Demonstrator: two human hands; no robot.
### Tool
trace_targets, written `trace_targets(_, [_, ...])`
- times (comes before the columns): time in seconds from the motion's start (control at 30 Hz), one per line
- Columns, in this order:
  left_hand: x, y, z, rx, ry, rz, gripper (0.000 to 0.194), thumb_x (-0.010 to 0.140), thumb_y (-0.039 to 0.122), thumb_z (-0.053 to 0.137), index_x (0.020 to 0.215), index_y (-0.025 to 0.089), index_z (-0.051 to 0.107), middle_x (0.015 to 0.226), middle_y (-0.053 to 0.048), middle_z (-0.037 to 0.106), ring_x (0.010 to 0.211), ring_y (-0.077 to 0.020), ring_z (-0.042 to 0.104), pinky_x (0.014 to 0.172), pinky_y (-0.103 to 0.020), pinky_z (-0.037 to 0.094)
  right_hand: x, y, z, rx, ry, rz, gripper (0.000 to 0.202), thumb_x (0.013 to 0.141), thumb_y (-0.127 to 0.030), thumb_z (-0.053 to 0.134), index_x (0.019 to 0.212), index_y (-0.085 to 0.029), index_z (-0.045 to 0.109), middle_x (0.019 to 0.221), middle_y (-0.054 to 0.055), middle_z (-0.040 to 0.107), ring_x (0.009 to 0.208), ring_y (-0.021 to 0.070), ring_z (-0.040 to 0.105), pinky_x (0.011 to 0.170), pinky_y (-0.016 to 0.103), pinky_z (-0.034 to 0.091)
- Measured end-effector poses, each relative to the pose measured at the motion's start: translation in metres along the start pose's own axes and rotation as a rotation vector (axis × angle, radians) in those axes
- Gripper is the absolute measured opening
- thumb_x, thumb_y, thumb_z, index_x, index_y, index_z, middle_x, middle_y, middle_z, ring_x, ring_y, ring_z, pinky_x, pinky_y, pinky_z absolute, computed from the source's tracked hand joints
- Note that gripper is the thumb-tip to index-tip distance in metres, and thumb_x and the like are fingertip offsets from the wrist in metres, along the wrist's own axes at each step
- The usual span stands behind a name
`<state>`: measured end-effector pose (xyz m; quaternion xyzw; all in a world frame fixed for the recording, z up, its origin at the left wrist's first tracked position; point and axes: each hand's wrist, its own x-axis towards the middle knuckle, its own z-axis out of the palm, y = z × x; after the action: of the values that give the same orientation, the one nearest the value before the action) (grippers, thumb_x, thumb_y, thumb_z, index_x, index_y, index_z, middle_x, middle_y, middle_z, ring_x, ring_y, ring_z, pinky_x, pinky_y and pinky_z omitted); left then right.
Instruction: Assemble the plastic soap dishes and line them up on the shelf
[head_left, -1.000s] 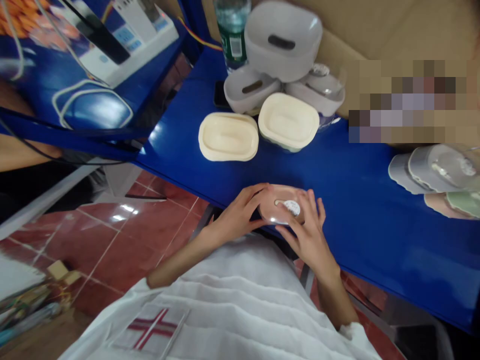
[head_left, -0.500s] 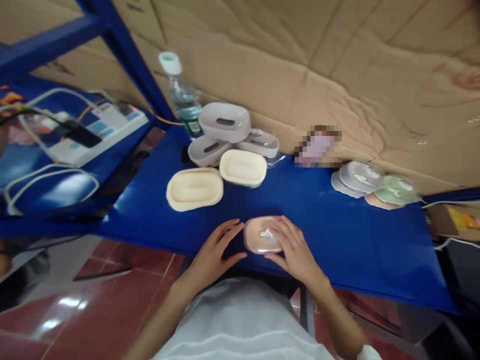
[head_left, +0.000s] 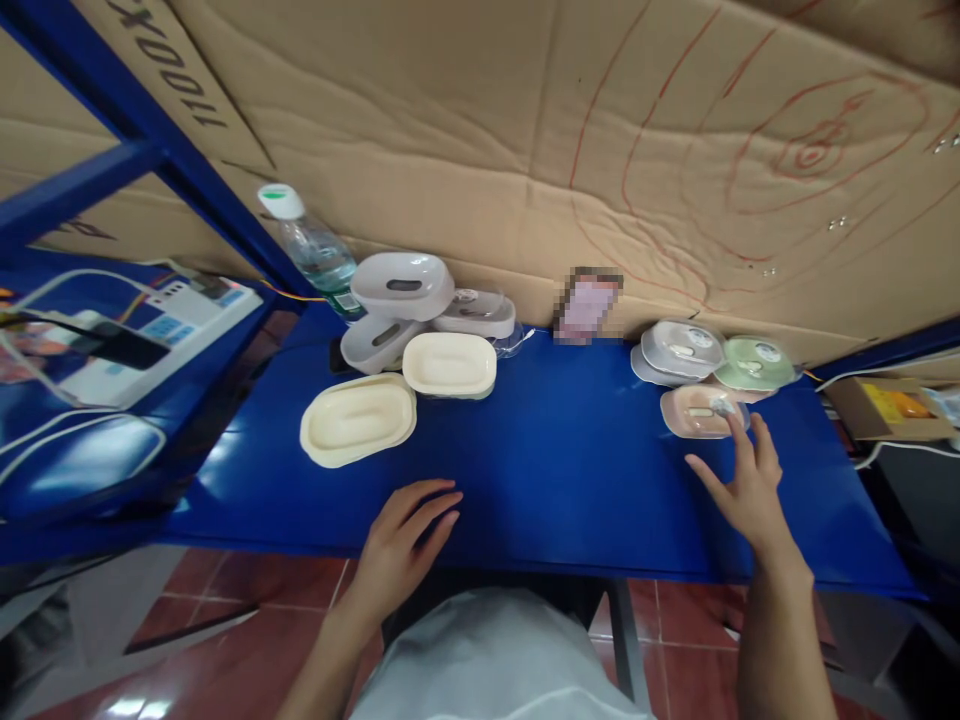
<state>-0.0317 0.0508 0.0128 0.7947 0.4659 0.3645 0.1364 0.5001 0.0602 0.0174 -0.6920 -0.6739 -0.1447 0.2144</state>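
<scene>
Two cream trays (head_left: 358,420), three grey dishes (head_left: 402,285), one bottle (head_left: 311,250), and four pastel lids (head_left: 701,411) sit here.

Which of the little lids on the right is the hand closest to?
The pink lid. The right hand reaches it with a fingertip, while the green lid and the grey lid sit farther back by the cardboard.

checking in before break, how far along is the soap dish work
Done, seemingly: a pink plastic soap dish lies by the grey and green dishes on the right of the blue table. In hand: nothing; the right hand is open at it, the left hand rests empty. Left: cream lids and grey trays.
</scene>
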Motion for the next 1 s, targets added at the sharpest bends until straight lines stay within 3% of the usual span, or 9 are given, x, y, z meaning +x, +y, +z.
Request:
trace_targets(0.2, [-0.004, -0.004, -0.009, 0.161, 0.074, -0.002, 0.024, 0.102, 0.015, 0.066, 0.123, 0.026, 0.072, 0.129, -0.009, 0.073, 0.117, -0.0251, 0.072, 0.101, -0.042, 0.059, 0.005, -0.014, 0.01, 0.026, -0.08, -0.08, 0.067, 0.103, -0.058, 0.059, 0.16, -0.023, 0.05, 0.156, 0.021, 0.056, 0.146, 0.0411, 0.054, 0.115, 0.062, 0.048])
trace_targets(0.33, [-0.005, -0.023, -0.034, 0.409, 0.255, -0.107, 0.028, 0.098, 0.018, 0.072, 0.125, 0.026, 0.071, 0.137, -0.013, 0.069, 0.127, -0.0334, 0.067, 0.11, -0.054, 0.051, 0.006, -0.03, 0.012, 0.029, -0.152, -0.096, 0.068, 0.104, -0.06, 0.057, 0.162, -0.027, 0.048, 0.16, 0.019, 0.054, 0.145, 0.0414, 0.053, 0.114, 0.062, 0.048])
trace_targets(0.43, [-0.007, -0.047, -0.056, 0.485, 0.37, -0.211, 0.033, 0.097, 0.025, 0.075, 0.13, 0.027, 0.069, 0.142, -0.016, 0.065, 0.138, -0.039, 0.061, 0.118, -0.062, 0.044, 0.01, -0.04, 0.014, -0.024, -0.11, -0.056, 0.068, 0.104, -0.064, 0.054, 0.161, -0.027, 0.049, 0.163, 0.02, 0.051, 0.149, 0.0458, 0.049, 0.114, 0.07, 0.044])
trace_targets(0.5, [-0.009, -0.063, -0.067, 0.471, 0.35, -0.281, 0.043, 0.097, 0.033, 0.076, 0.138, 0.026, 0.065, 0.153, -0.018, 0.057, 0.147, -0.042, 0.054, 0.122, -0.064, 0.041, 0.017, -0.05, 0.014, -0.033, -0.055, -0.053, 0.071, 0.104, -0.065, 0.053, 0.162, -0.025, 0.048, 0.166, 0.023, 0.046, 0.153, 0.0488, 0.043, 0.115, 0.076, 0.039])
trace_targets(0.57, [-0.011, -0.076, -0.071, 0.419, 0.253, -0.312, 0.05, 0.097, 0.04, 0.076, 0.142, 0.026, 0.063, 0.162, -0.018, 0.049, 0.151, -0.0427, 0.048, 0.123, -0.063, 0.04, 0.027, -0.068, 0.014, 0.002, -0.054, -0.113, 0.074, 0.104, -0.064, 0.054, 0.165, -0.023, 0.043, 0.168, 0.025, 0.042, 0.155, 0.0493, 0.041, 0.116, 0.076, 0.037])
trace_targets(0.63, [-0.011, -0.083, -0.068, 0.36, 0.174, -0.301, 0.041, 0.099, 0.042, 0.073, 0.136, 0.026, 0.067, 0.161, -0.016, 0.05, 0.15, -0.0391, 0.051, 0.122, -0.058, 0.044, 0.038, -0.098, 0.014, 0.077, -0.106, -0.231, 0.073, 0.105, -0.059, 0.056, 0.167, -0.023, 0.04, 0.166, 0.024, 0.044, 0.154, 0.0468, 0.042, 0.118, 0.073, 0.038])
trace_targets(0.73, [-0.012, -0.076, -0.053, 0.331, 0.172, -0.254, 0.021, 0.102, 0.039, 0.07, 0.118, 0.027, 0.075, 0.147, -0.012, 0.062, 0.139, -0.0327, 0.061, 0.118, -0.053, 0.048, 0.047, -0.16, 0.016, 0.204, -0.224, -0.477, 0.066, 0.107, -0.048, 0.057, 0.167, -0.026, 0.038, 0.165, 0.02, 0.048, 0.152, 0.0409, 0.048, 0.121, 0.066, 0.041])
trace_targets(0.87, [-0.015, -0.043, -0.028, 0.317, 0.195, -0.187, 0.014, 0.1, 0.035, 0.075, 0.112, 0.028, 0.077, 0.141, -0.011, 0.065, 0.135, -0.0308, 0.062, 0.118, -0.055, 0.047, 0.038, -0.239, 0.023, 0.341, -0.359, -0.822, 0.06, 0.108, -0.04, 0.059, 0.164, -0.025, 0.043, 0.167, 0.017, 0.048, 0.151, 0.0338, 0.05, 0.124, 0.058, 0.042])
trace_targets(1.0, [-0.02, -0.012, -0.007, 0.232, 0.103, -0.075, 0.011, 0.101, 0.031, 0.073, 0.112, 0.027, 0.075, 0.139, -0.011, 0.066, 0.133, -0.0271, 0.063, 0.124, -0.058, 0.04, 0.023, -0.273, 0.035, 0.435, -0.446, -0.963, 0.059, 0.108, -0.037, 0.06, 0.163, -0.025, 0.045, 0.168, 0.013, 0.048, 0.155, 0.0302, 0.047, 0.127, 0.055, 0.041])
